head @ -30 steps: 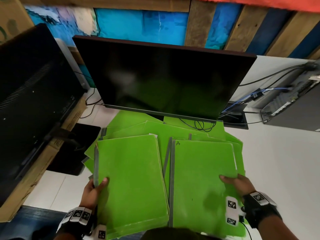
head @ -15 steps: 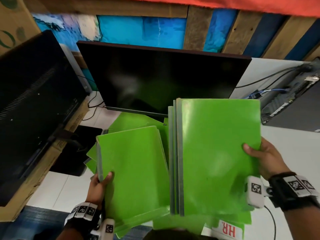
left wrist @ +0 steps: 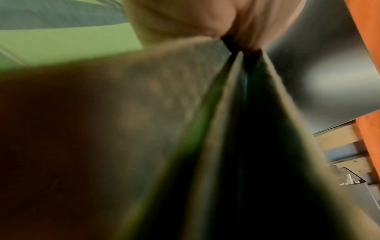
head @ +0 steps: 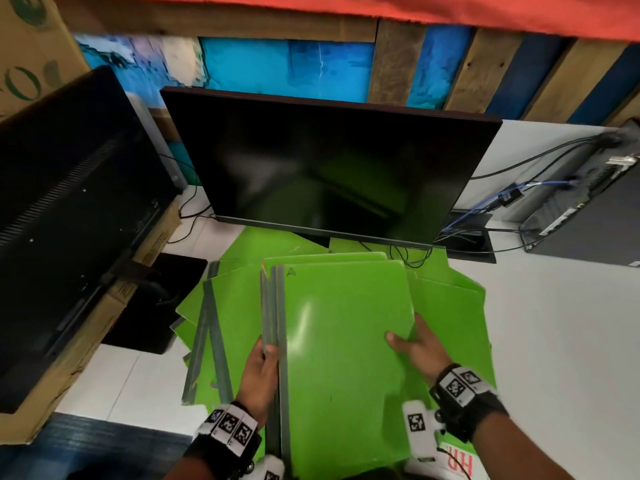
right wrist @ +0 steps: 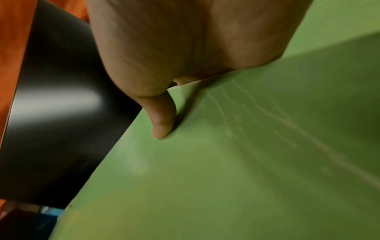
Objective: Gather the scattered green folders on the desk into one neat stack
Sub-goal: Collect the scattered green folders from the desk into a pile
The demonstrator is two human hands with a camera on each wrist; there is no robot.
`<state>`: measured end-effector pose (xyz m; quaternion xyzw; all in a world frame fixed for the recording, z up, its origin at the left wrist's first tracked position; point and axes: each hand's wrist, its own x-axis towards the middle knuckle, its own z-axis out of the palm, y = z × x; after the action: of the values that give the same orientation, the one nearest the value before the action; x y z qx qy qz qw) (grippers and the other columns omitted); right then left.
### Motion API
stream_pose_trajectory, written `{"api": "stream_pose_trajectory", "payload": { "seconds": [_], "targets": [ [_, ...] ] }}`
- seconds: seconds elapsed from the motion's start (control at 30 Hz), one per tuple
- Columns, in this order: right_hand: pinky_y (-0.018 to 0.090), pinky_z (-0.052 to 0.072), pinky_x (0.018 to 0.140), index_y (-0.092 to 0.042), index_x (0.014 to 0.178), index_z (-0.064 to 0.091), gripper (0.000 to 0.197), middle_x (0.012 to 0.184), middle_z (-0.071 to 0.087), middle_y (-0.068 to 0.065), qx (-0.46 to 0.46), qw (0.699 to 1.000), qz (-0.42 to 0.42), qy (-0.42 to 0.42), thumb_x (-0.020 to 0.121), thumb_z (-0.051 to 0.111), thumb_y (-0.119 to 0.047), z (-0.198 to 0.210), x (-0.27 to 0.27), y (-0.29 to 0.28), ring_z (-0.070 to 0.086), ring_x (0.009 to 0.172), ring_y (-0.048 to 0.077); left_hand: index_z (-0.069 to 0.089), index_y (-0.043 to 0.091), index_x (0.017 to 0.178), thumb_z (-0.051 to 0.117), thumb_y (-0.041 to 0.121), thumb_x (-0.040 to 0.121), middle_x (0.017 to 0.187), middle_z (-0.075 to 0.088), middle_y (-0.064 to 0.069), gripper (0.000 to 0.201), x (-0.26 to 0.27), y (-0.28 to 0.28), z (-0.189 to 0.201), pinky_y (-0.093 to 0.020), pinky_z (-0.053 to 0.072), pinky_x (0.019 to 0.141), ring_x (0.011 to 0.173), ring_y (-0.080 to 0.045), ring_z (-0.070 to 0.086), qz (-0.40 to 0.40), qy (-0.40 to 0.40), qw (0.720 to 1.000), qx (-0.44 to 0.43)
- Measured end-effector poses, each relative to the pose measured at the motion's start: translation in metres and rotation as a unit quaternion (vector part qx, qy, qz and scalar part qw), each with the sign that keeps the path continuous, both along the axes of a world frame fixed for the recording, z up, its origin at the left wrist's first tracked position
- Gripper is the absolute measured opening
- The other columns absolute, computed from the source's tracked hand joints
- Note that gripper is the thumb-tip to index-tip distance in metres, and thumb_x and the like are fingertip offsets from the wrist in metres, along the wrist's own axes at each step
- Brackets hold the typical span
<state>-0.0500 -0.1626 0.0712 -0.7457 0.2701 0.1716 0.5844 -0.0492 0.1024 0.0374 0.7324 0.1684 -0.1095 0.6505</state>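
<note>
Head view: left hand [head: 260, 370] grips the grey spine edge of a held bundle of green folders [head: 343, 341], thumb on top of the spines, fingers curled under. Right hand [head: 417, 346] pinches the bundle's opposite long edge, thumb [head: 394, 339] flat on the top cover, other fingers hidden beneath. Right wrist view confirms it: thumb [right wrist: 162, 118] pressed on the green cover, edge of the bundle wedged into the palm. Left wrist view is blurred; palm [left wrist: 205, 21] meets the dark spines [left wrist: 236, 97], finger detail can't be told. Top cover carries a handwritten "A" [head: 291, 272] at the corner far from the hands. Bundle sits between both hands, over more loose green folders [head: 221, 320] fanned out on the white desk [head: 554, 341], left of the left hand and beyond the right. Past the fingertips stands a dark monitor [head: 329, 168]; second black screen [head: 69, 202] further left. Computer tower [head: 595, 209] with cables lies well right of the right hand.
</note>
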Motion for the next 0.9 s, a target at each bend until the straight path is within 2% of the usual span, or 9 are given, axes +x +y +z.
{"api": "stream_pose_trajectory", "payload": {
  "seconds": [0.07, 0.13, 0.27, 0.37, 0.47, 0.57, 0.67, 0.73, 0.9],
  "targets": [
    [0.04, 0.029, 0.109, -0.015, 0.149, 0.022, 0.076, 0.152, 0.034, 0.007, -0.015, 1.0, 0.007, 0.021, 0.088, 0.066, -0.025, -0.001, 0.0, 0.004, 0.033, 0.139, 0.027, 0.051, 0.027, 0.101, 0.036, 0.046, 0.096, 0.09, 0.05, 0.015, 0.025, -0.007, -0.003, 0.003, -0.024, 0.034, 0.087, 0.09, -0.005, 0.051, -0.007, 0.006, 1.0, -0.027],
    [0.039, 0.03, 0.109, -0.013, 0.148, 0.025, 0.072, 0.152, 0.035, 0.009, -0.028, 0.999, 0.001, 0.024, 0.088, 0.065, -0.023, -0.001, 0.002, 0.006, 0.033, 0.139, 0.03, 0.044, 0.034, 0.11, 0.041, 0.049, 0.093, 0.101, 0.047, 0.022, 0.024, -0.011, -0.003, 0.005, -0.023, 0.033, 0.095, 0.106, -0.005, 0.046, -0.027, 0.027, 0.998, -0.059],
    [0.041, 0.026, 0.112, -0.015, 0.15, 0.021, 0.08, 0.156, 0.028, 0.008, -0.067, 0.997, 0.015, 0.023, 0.086, 0.067, -0.03, -0.009, 0.013, 0.009, 0.028, 0.142, 0.03, 0.041, 0.034, 0.123, 0.076, 0.053, 0.066, 0.122, 0.053, 0.017, 0.07, -0.012, 0.005, 0.001, -0.021, 0.038, 0.093, 0.113, -0.003, 0.051, -0.069, 0.058, 0.99, -0.104],
    [0.039, 0.028, 0.111, -0.015, 0.149, 0.024, 0.075, 0.154, 0.032, 0.007, -0.068, 0.995, 0.074, 0.006, 0.089, 0.061, -0.04, -0.015, 0.025, 0.015, 0.031, 0.14, 0.029, 0.045, 0.039, 0.112, 0.076, 0.025, 0.076, 0.115, 0.052, 0.019, 0.05, -0.011, 0.011, 0.003, -0.028, 0.038, 0.093, 0.108, -0.007, 0.048, -0.038, 0.042, 0.995, -0.081],
    [0.036, 0.03, 0.108, -0.021, 0.146, 0.035, 0.063, 0.149, 0.041, 0.007, -0.108, 0.99, 0.095, -0.006, 0.091, 0.053, -0.046, -0.031, 0.031, 0.001, 0.04, 0.135, 0.027, 0.032, 0.024, 0.143, 0.069, 0.012, 0.084, 0.128, 0.037, 0.013, 0.07, -0.008, 0.034, -0.002, -0.042, 0.028, 0.109, 0.12, -0.012, 0.036, 0.009, 0.049, 0.996, -0.069],
    [0.046, 0.035, 0.108, -0.019, 0.142, 0.041, 0.073, 0.145, 0.042, 0.017, -0.301, 0.949, -0.03, 0.091, 0.082, 0.061, -0.055, -0.053, 0.023, -0.044, 0.041, 0.132, 0.035, 0.047, 0.026, 0.131, 0.075, 0.017, 0.079, 0.128, 0.055, -0.005, 0.06, -0.002, 0.066, -0.012, -0.045, 0.046, 0.094, 0.11, -0.025, 0.054, 0.058, 0.052, 0.996, -0.047],
    [0.049, 0.036, 0.105, -0.001, 0.14, 0.034, 0.095, 0.14, 0.04, 0.026, -0.359, 0.89, -0.132, 0.247, 0.075, 0.065, -0.062, -0.074, -0.001, -0.086, 0.04, 0.128, 0.037, 0.062, 0.023, 0.108, 0.073, 0.01, 0.078, 0.116, 0.065, -0.023, 0.034, 0.0, 0.096, -0.025, -0.051, 0.055, 0.078, 0.088, -0.033, 0.064, 0.11, 0.046, 0.991, -0.062],
    [0.049, 0.037, 0.104, 0.005, 0.136, 0.033, 0.104, 0.137, 0.041, 0.027, -0.362, 0.884, -0.134, 0.264, 0.07, 0.069, -0.066, -0.085, -0.009, -0.099, 0.042, 0.126, 0.038, 0.062, 0.021, 0.107, 0.066, 0.005, 0.082, 0.117, 0.065, -0.024, 0.03, 0.0, 0.111, -0.031, -0.056, 0.05, 0.088, 0.093, -0.035, 0.064, 0.144, 0.052, 0.984, -0.086],
    [0.052, 0.036, 0.104, 0.0, 0.133, 0.038, 0.108, 0.133, 0.041, 0.027, -0.339, 0.886, -0.156, 0.275, 0.055, 0.081, -0.062, -0.082, -0.008, -0.114, 0.042, 0.125, 0.042, 0.062, 0.024, 0.1, 0.06, 0.005, 0.088, 0.106, 0.067, -0.012, 0.023, -0.008, 0.137, -0.036, -0.039, 0.059, 0.069, 0.088, -0.03, 0.065, 0.2, 0.057, 0.973, -0.104]
  ]
}}
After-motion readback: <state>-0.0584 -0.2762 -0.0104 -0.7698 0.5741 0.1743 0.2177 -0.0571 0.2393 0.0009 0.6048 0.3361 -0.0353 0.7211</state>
